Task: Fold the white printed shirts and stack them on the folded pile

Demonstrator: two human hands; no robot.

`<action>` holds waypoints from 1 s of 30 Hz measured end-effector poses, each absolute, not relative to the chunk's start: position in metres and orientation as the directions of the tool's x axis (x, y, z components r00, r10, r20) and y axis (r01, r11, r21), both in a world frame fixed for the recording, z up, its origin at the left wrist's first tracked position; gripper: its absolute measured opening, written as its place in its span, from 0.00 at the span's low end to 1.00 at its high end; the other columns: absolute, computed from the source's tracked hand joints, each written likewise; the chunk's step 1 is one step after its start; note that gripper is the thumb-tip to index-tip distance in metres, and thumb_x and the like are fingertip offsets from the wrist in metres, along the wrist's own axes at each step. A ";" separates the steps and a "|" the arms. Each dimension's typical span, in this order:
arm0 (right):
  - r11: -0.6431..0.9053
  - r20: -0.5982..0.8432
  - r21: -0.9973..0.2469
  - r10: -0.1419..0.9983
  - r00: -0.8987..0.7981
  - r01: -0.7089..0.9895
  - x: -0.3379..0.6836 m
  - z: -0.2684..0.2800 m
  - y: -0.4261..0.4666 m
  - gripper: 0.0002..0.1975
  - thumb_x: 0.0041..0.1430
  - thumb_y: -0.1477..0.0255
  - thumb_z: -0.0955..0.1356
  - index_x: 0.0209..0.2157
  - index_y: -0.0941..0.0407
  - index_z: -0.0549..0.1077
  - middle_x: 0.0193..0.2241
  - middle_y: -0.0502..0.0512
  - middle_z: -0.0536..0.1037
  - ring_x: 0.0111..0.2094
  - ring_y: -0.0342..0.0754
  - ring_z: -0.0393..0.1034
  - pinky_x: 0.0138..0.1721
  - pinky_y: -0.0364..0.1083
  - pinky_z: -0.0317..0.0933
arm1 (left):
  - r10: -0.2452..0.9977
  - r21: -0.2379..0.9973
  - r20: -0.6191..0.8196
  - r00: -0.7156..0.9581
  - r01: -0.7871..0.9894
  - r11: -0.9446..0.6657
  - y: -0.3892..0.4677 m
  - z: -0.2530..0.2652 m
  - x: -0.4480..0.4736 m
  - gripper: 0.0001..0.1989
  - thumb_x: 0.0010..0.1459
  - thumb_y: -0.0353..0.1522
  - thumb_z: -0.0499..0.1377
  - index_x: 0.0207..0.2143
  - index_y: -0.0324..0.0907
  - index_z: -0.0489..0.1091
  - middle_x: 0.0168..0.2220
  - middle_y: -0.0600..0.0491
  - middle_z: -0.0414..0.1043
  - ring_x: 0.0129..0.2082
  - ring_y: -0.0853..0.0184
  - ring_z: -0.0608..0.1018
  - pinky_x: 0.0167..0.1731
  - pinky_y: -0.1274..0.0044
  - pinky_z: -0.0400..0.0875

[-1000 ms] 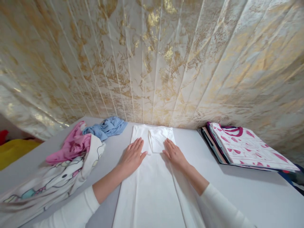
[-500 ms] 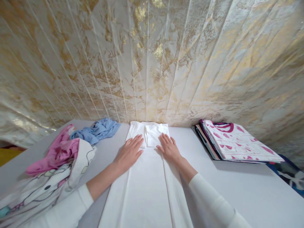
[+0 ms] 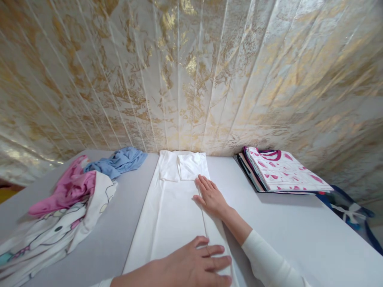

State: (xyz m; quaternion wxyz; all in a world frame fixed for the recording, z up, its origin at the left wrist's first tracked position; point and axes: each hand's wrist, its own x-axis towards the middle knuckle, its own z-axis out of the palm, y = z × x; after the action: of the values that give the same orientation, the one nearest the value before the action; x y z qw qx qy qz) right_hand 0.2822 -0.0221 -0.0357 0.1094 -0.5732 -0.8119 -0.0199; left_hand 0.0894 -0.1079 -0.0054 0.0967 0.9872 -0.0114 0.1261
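A long white garment (image 3: 179,215) lies folded lengthwise on the table, its far end near the curtain. Two folded-in white flaps (image 3: 190,166) cross at that far end. My right hand (image 3: 211,197) rests flat on the garment's right side just below the flaps, fingers stretched out. Closer to me, my left hand (image 3: 197,263) reaches across the near part of the garment, palm down with fingers spread towards its right edge. Neither hand grips anything. The frame's bottom edge cuts off the near end of the garment.
On the left of the white table (image 3: 125,211) lie crumpled clothes: a blue one (image 3: 119,162), a pink one (image 3: 70,189) and a white printed one (image 3: 56,235). A folded stack topped by a pink-and-white shirt (image 3: 287,173) sits at right. A gold-patterned curtain (image 3: 185,79) hangs behind.
My left hand has left the upper left of the garment and come down across its near part. My right hand has slid slightly down along the right side. The view has shifted slightly.
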 end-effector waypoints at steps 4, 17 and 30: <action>0.341 0.176 -0.117 0.932 -0.318 0.933 0.282 -0.033 -0.021 0.34 0.66 0.57 0.59 0.65 0.63 0.53 0.67 0.64 0.50 0.67 0.56 0.44 0.64 0.56 0.46 | -0.049 0.228 0.287 0.957 -0.118 -0.967 -0.125 -0.019 0.092 0.13 0.69 0.32 0.49 0.52 0.52 0.66 0.57 0.58 0.69 0.59 0.69 0.67 0.56 0.74 0.60; 0.415 0.411 -0.399 0.878 -0.245 0.818 0.281 -0.028 -0.058 0.22 0.65 0.72 0.59 0.60 0.56 0.58 0.54 0.62 0.71 0.53 0.54 0.68 0.53 0.54 0.64 | 0.118 0.269 0.248 0.962 0.049 -0.962 -0.143 0.014 0.084 0.07 0.61 0.25 0.57 0.42 0.42 0.67 0.41 0.52 0.72 0.42 0.65 0.72 0.46 0.73 0.62; 0.373 0.291 -0.587 0.925 -0.243 0.719 0.298 -0.007 -0.169 0.12 0.57 0.83 0.60 0.37 0.53 0.67 0.34 0.52 0.72 0.36 0.48 0.66 0.38 0.47 0.64 | 0.177 0.146 0.269 0.947 0.142 -0.979 -0.159 0.008 0.094 0.02 0.63 0.26 0.54 0.36 0.39 0.65 0.38 0.52 0.72 0.37 0.65 0.71 0.40 0.72 0.63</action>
State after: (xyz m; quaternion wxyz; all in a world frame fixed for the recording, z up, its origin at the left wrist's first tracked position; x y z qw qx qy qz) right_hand 0.2977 -0.1694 -0.0069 0.3059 -0.5337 -0.7701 0.1689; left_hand 0.0938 -0.1587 0.0077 0.0625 0.9846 0.0809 0.1416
